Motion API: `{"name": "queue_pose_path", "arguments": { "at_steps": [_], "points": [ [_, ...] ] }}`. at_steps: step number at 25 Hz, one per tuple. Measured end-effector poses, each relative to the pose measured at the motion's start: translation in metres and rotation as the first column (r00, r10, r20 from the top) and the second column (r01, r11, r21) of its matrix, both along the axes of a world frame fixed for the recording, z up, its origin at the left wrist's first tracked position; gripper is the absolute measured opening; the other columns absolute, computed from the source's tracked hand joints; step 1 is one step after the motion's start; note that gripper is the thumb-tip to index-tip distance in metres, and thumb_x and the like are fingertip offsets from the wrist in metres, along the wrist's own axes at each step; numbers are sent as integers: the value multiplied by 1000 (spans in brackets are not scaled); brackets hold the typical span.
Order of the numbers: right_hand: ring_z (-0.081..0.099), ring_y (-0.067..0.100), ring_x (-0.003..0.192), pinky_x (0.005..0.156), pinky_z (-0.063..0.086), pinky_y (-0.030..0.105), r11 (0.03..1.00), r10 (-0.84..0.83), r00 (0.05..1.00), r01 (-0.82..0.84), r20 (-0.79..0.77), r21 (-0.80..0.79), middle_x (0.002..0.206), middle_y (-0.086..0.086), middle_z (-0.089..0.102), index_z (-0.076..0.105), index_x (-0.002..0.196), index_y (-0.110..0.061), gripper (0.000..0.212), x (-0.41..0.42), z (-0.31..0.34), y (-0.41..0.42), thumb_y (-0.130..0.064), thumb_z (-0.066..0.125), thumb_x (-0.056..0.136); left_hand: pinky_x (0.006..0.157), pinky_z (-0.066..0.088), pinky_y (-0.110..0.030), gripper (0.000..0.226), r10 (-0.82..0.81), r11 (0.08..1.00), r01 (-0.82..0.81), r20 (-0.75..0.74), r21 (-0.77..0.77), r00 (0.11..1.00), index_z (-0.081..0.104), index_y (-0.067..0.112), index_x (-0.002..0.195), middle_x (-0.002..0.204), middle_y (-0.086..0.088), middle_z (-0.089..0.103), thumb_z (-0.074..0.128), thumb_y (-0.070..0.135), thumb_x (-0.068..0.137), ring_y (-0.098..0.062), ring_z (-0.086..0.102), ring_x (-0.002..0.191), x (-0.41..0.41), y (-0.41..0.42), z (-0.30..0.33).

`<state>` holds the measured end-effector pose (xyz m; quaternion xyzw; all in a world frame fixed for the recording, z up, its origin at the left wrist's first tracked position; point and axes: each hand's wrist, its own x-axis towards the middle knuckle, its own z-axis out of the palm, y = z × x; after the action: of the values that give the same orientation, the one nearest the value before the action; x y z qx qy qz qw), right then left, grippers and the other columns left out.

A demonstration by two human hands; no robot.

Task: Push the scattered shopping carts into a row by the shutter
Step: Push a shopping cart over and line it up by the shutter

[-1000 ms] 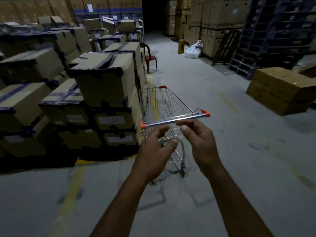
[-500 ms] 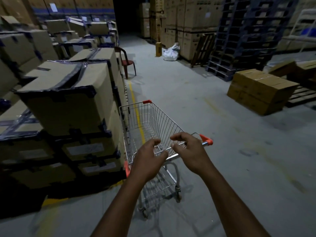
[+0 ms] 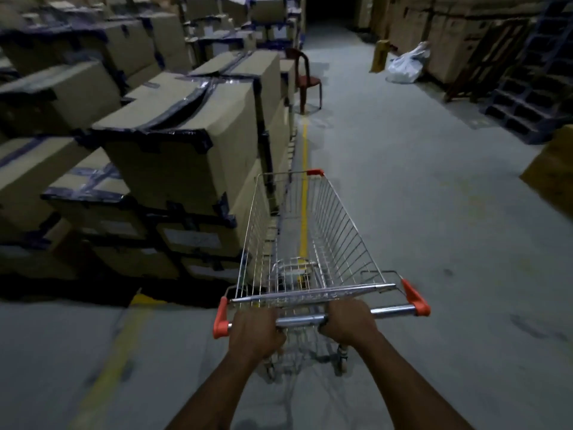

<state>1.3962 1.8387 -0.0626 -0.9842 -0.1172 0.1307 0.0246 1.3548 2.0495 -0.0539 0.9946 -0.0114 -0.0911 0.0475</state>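
A small wire shopping cart (image 3: 310,231) with orange corner caps stands straight in front of me on the grey floor, its basket empty. Its chrome handle bar (image 3: 300,321) runs across the lower middle of the view. My left hand (image 3: 254,332) is wrapped around the bar left of its centre. My right hand (image 3: 348,321) grips the bar just right of centre. The cart's left side runs close beside the stacked boxes. No shutter and no other cart shows in the view.
Stacked taped cardboard boxes (image 3: 173,156) fill the left. A yellow floor line (image 3: 304,144) runs ahead under the cart. A red chair (image 3: 305,79) stands further up the aisle. A white bag (image 3: 406,65), blue pallets (image 3: 533,97) and a box (image 3: 555,169) line the right.
My hands went from reaching for the handle to closing around the bar. The cart now sits squarely in front of me, and the view has swung to face along the aisle.
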Motion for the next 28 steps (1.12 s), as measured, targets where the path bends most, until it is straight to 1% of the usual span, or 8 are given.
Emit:
{"name": "queue_pose_path", "arguments": {
  "at_steps": [2,4,10,13,16,22,25,28],
  "points": [
    [68,28,92,80,53,35,997,65,998,-64,24,-33,98,6,71,71,98,-19,39,12,-7,-3,-48,57,77,64,47,-33,23,44,998,-44,5,44,999,66,21,71,66,-3,68,60,41,61,-25,68,67,2,-2,-9],
    [68,28,89,77,55,36,994,101,993,-97,65,-52,94,5,71,71,94,-18,37,12,-13,-5,-45,55,75,66,46,-35,16,84,991,-87,39,101,996,64,22,66,62,-2,66,65,36,59,-27,66,63,-3,-9,-18],
    [68,27,85,79,56,37,997,71,997,-72,-20,-33,93,3,71,66,99,-19,33,-32,-8,-7,-40,55,77,85,42,-40,15,69,987,-72,23,141,997,67,23,81,77,-2,71,62,36,74,-25,68,78,-38,-13,-10],
    [69,31,92,82,56,41,997,80,996,-81,-32,-19,101,7,71,65,104,-15,33,-83,-7,4,-33,51,80,90,41,-42,16,42,986,-44,17,159,999,67,23,80,75,0,70,60,36,73,-24,68,77,-79,-2,-8],
    [69,31,87,77,57,39,996,86,996,-86,-7,14,98,7,72,66,99,-16,30,-142,-10,24,-30,48,80,97,40,-43,17,56,984,-52,-23,170,998,66,24,85,82,0,71,58,36,74,-22,67,83,-125,21,-5],
    [68,27,81,70,55,36,994,110,992,-109,69,-15,93,4,70,64,98,-16,24,-275,-9,45,-29,48,86,96,41,-43,11,42,992,-40,-16,123,999,65,25,84,81,3,69,60,32,77,-20,66,82,-250,44,-7],
    [66,26,77,65,50,34,995,98,993,-98,66,-5,89,3,69,65,94,-17,23,-333,-8,47,-31,50,83,102,37,-48,7,27,991,-30,17,133,999,62,26,81,71,6,59,59,32,78,-19,65,77,-310,47,-9],
    [68,27,85,68,49,36,997,74,997,-74,38,11,94,3,70,65,96,-19,27,-394,-9,49,-38,55,79,102,38,-48,6,5,987,-5,1,162,1000,62,27,82,72,8,52,58,32,80,-19,62,76,-371,46,-7]
  ]
}}
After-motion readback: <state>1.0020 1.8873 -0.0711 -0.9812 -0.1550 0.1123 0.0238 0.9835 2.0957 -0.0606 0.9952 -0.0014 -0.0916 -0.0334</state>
